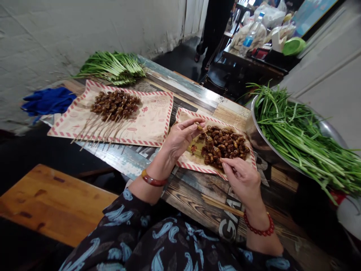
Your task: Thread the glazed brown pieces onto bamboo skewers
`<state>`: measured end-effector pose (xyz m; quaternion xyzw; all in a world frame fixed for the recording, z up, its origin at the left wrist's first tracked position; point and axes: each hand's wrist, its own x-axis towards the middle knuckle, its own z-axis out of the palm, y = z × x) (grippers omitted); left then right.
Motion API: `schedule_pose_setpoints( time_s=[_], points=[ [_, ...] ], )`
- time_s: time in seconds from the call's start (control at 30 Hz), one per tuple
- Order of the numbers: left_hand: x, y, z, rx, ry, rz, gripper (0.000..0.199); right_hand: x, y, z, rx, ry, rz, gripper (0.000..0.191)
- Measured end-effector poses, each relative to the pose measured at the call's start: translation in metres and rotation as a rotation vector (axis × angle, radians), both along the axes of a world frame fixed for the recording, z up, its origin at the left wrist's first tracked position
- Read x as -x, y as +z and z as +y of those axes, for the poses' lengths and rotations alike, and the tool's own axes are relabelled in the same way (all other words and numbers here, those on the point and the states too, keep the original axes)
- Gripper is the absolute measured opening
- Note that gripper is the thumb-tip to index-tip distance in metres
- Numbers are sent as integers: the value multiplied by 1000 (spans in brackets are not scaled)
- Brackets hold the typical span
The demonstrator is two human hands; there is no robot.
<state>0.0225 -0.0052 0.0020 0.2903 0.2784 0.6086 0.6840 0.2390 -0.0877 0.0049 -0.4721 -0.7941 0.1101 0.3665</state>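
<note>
Over the right-hand paper sheet, my left hand [184, 137] pinches a glossy brown silkworm pupa [200, 127] between thumb and fingers. A thin wooden skewer [205, 133] shows just below that pupa, pointing up at it from the right. My right hand [242, 178] is closed at the near edge of the sheet, its fingers pinched at the skewer's lower end; part of the skewer is hidden among the pupae. Beneath and between both hands lies a pile of loose brown pupae [225, 143] on the red-striped paper [194, 163].
Skewered pupae [115, 105] lie on another striped paper sheet [152, 128] at left, sticks toward me. Behind are cut green stalks [113, 66]; blue gloves [49, 101] lie beside. A metal basin [255, 130] of long greens [304, 135] stands right. Someone's dark-clothed legs [213, 30] are beyond the table.
</note>
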Motion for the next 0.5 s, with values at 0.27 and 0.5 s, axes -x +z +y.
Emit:
schedule_pose_setpoints(
  time_s=[0.27,0.5],
  points=[
    [0,0,1,-14,94,63,22,1,3,-2,16,25,-48,17],
    [0,2,-1,-29,100,89,23,1,3,-1,11,25,-48,17]
  ],
)
